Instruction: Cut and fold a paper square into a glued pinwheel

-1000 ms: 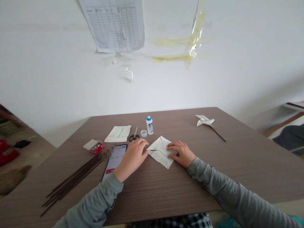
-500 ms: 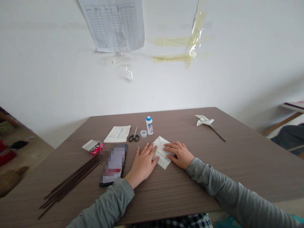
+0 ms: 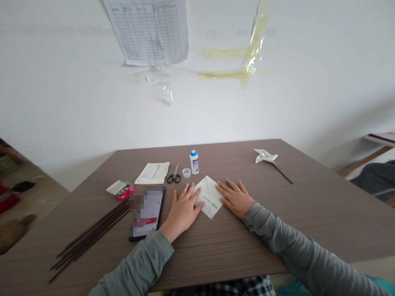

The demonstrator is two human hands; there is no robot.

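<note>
A square of printed paper (image 3: 210, 196) lies flat on the brown table, turned so one corner points toward me, with a line running between its top and bottom corners. My left hand (image 3: 182, 211) rests on its left side, fingers spread, covering the left corner. On the other side my right hand (image 3: 237, 198) lies with fingers spread, fingertips at the paper's right edge. Just beyond the paper stand a small white bottle with a blue cap (image 3: 194, 162) and a small clear plastic cup (image 3: 186, 172). Black-handled scissors (image 3: 174, 176) lie beside the cup.
Left of my hands are a phone (image 3: 147, 213), a bundle of thin dark sticks (image 3: 92, 232), an open small red-and-white box (image 3: 120, 190) and a stack of printed paper (image 3: 152, 173). A paper pinwheel on a stick (image 3: 266, 156) lies at the back right. A wall closes off the far edge.
Both hands have slid outward, away from the paper's middle, the right one toward its right edge. More of the paper's printed face and its centre line now shows.
</note>
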